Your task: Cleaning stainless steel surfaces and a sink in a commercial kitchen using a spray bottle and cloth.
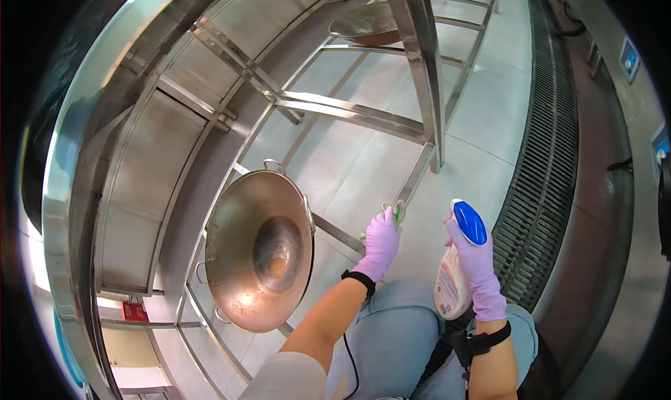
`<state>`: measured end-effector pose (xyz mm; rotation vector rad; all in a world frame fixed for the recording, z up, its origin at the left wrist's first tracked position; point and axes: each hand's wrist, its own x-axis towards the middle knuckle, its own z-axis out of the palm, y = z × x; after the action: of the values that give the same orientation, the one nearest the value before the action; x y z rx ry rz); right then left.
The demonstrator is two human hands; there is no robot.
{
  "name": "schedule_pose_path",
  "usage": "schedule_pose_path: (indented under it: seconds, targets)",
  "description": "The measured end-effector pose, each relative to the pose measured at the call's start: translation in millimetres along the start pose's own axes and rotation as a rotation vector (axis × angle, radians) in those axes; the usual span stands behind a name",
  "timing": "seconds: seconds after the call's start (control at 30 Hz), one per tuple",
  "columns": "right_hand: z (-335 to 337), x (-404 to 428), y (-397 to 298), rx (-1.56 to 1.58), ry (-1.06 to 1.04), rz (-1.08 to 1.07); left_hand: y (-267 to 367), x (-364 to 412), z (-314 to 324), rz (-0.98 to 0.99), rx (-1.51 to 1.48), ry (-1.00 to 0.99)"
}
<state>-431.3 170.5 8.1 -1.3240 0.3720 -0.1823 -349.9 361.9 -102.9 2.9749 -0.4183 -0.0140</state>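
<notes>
My left hand, in a pink-purple glove, grips a small green and pale pad or cloth against a low steel rail of the rack. Its exact kind cannot be told, since the fingers cover most of it. My right hand, gloved alike, holds a white spray bottle with a blue-topped trigger head. The bottle bears a printed label and stands apart from the rail. Left of my left hand, a large metal wok with loop handles rests tilted on the lower bars.
A steel table leg rises ahead, joined by a crossbar. Another wok lies farther along the lower rack. The tabletop edge curves along the left. A slotted floor drain grating runs on the right beside the wall.
</notes>
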Motion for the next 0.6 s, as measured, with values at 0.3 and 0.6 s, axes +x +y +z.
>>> schedule_pose_path:
  seconds: [0.3, 0.6]
  targets:
    - [-6, -9, -3, -0.165, -0.222, -0.005, -72, -155, 9, 0.224, 0.524, 0.157]
    - [8, -13, -2, -0.174, -0.302, -0.007, -41, -103, -7, 0.007, 0.060, 0.189]
